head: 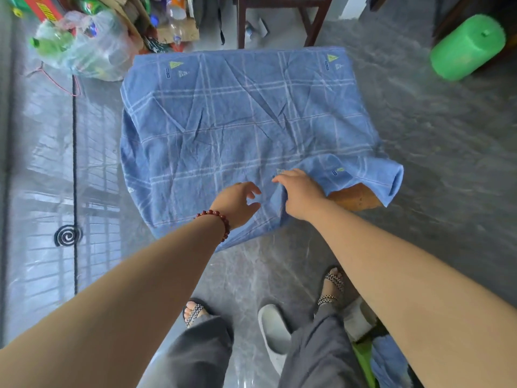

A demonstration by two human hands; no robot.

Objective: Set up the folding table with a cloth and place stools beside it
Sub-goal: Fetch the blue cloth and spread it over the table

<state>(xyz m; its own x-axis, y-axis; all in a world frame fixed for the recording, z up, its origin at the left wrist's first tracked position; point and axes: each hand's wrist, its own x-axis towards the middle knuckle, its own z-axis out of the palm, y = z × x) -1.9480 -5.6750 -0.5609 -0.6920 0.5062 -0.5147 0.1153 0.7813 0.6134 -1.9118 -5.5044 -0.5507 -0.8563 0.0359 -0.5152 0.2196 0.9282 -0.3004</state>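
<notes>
— On the table (355, 196), where's the cloth (237, 113)?
— Spread over it, near right corner folded back. My right hand (300, 193) grips that fold; my left hand (237, 204) hovers above, fingers loose, holding nothing.

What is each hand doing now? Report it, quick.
Left hand: open, fingers loosely curled, holding nothing, over the blue cloth.
Right hand: grips a bunched fold of the cloth.
</notes>
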